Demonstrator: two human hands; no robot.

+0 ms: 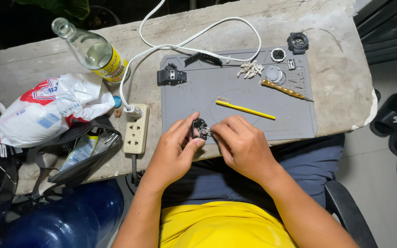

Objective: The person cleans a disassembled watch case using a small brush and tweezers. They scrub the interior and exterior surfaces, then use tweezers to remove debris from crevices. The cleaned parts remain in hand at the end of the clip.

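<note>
I hold the small black watch part (199,129) in my left hand (175,151) over the grey mat (235,98), while my right hand (240,144) pinches a thin metal tool (206,132) against it; next I think it needs a careful, steady push.

A small black watch module (199,128), roundish and dark-faced, sits upright between pinching fingertips just above the near edge of the grey work mat (235,94). A thin metal tool tip (207,132) touches its right side, its shaft hidden.
</note>
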